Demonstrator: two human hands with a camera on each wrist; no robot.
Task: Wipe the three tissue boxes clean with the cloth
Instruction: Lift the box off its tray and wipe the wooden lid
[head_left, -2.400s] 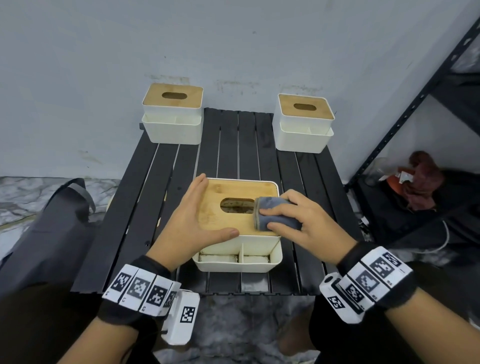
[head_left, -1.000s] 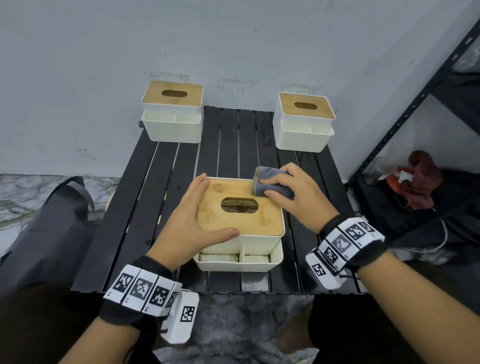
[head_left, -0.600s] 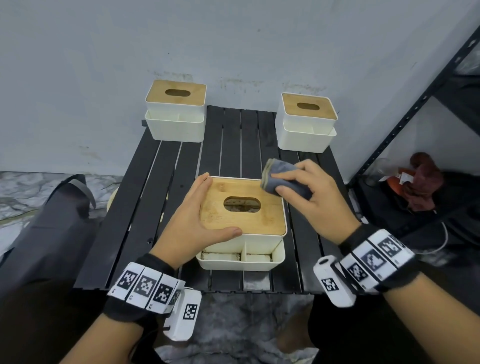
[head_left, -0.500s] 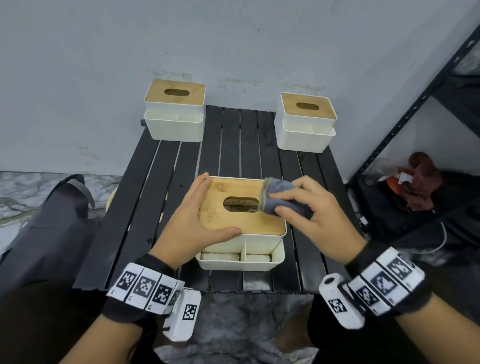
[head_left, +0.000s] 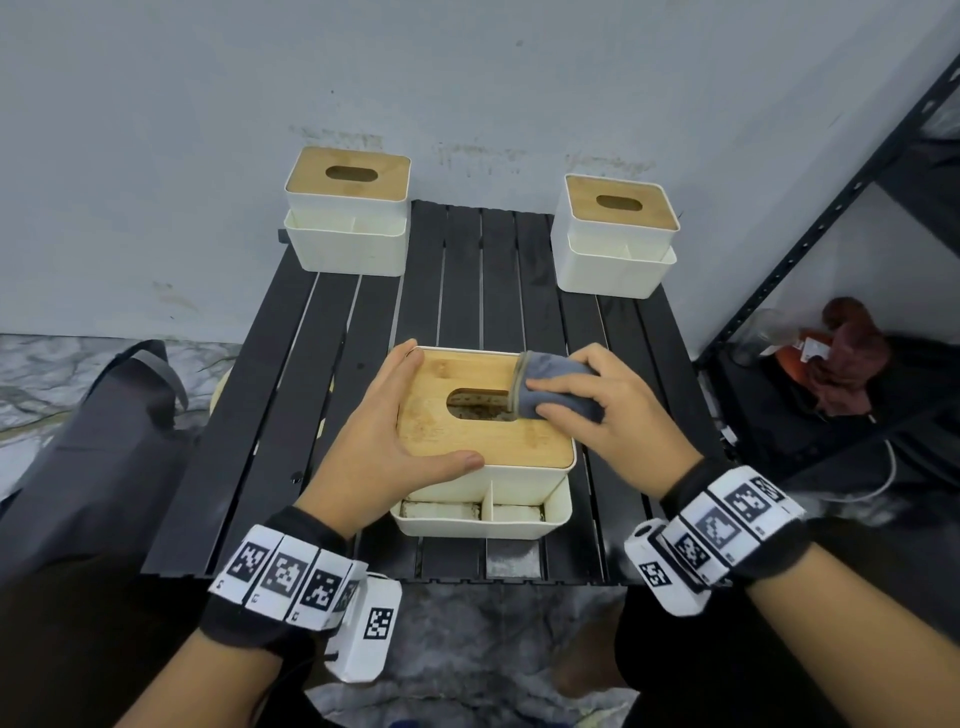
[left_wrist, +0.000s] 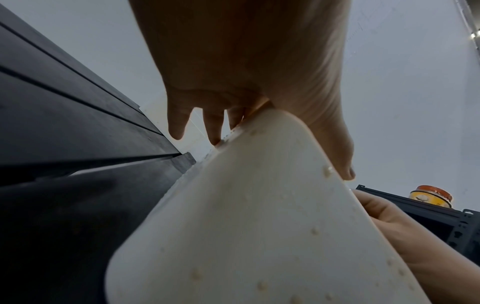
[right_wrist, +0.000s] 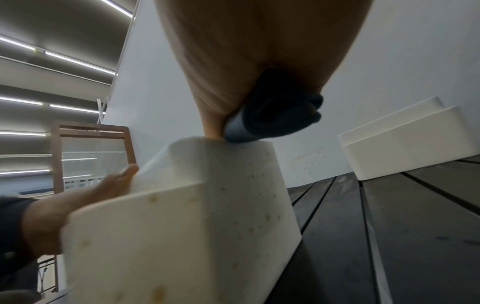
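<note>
The near tissue box (head_left: 485, 441) is white with a wooden lid and stands at the front middle of the black slatted table (head_left: 467, 270). My left hand (head_left: 384, 431) rests on its left front corner, fingers straight along the left edge and thumb on the front edge. My right hand (head_left: 597, 415) grips a folded grey-blue cloth (head_left: 550, 389) and presses it on the lid just right of the slot. The wrist views show the speckled box wall (right_wrist: 194, 216) and the cloth (right_wrist: 275, 115). Two more boxes stand at the back left (head_left: 348, 218) and back right (head_left: 615, 234).
A dark bag (head_left: 93, 426) lies on the floor left of the table. A black metal shelf (head_left: 831, 208) stands at the right with a red cloth (head_left: 847, 358) on its lower level. A grey wall runs close behind the back boxes.
My right hand carried the cloth from the lid's front right up to its far right corner, then back beside the slot. The left hand and the box stayed put.
</note>
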